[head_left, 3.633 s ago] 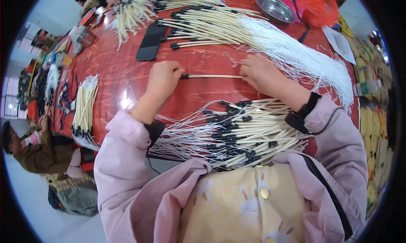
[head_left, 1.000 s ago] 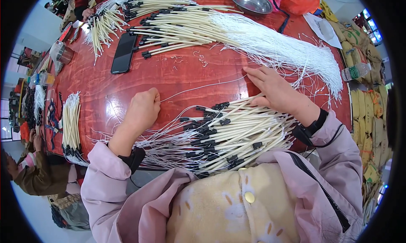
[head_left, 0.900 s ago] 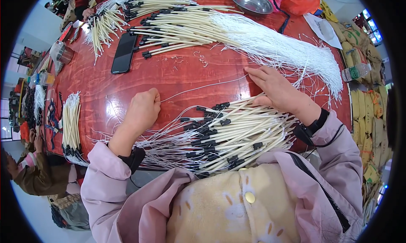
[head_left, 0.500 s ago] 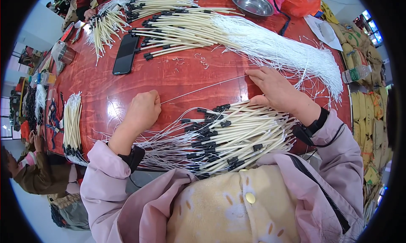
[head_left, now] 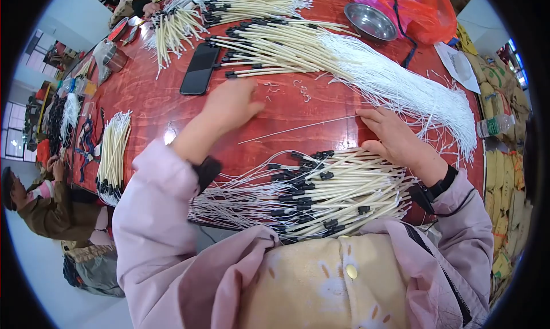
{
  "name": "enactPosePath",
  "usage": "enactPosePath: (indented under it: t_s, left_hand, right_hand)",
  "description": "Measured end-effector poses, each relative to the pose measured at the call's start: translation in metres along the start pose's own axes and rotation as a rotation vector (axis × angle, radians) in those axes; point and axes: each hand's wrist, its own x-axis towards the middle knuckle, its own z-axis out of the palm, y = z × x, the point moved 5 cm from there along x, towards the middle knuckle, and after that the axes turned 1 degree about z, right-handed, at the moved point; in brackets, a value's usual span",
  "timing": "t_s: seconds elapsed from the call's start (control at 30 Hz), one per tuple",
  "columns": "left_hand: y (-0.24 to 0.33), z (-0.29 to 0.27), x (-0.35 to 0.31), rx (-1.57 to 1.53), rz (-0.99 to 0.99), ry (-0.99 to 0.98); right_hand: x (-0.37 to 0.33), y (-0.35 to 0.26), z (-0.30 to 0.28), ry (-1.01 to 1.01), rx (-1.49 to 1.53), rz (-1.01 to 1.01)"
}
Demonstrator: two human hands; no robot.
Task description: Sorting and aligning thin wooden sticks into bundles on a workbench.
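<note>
One string [head_left: 298, 129] lies across the middle of my desk [head_left: 152, 108], white, thin and nearly straight, its left end loose toward nine o'clock, the other at my fingertips toward three. Clocked from it, I count one phone [head_left: 199, 69] at ten, one bowl [head_left: 371, 22] at one, one near pile [head_left: 338, 185] of sticks at six, one bundle [head_left: 114, 151] at nine and three piles between ten and twelve. My left hand [head_left: 229, 104], blurred at ten, grips nothing, thumb spread. My right hand [head_left: 394, 136] has its thumb spread; whether its grip pinches the string, I cannot tell.
</note>
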Motion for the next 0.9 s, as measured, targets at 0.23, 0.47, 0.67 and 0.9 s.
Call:
enactPosePath:
  t_s: [0.23, 0.47, 0.67, 0.9]
  left_hand:
    - [0.034, 0.029, 0.078, 0.144, 0.247, 0.346]
    - [0.041, 0.033, 0.083, 0.254, 0.394, 0.424]
    - [0.057, 0.007, 0.038, 0.284, 0.548, 0.513]
    - [0.033, 0.002, -0.037, 0.048, 0.348, 0.453]
  right_hand:
    - [0.000, -0.004, 0.000, 0.013, -0.009, -0.007]
    - [0.000, -0.006, 0.002, -0.003, 0.012, 0.039]
    - [0.001, -0.008, 0.002, 0.005, 0.026, 0.048]
    - [-0.004, -0.005, 0.005, 0.026, 0.051, 0.045]
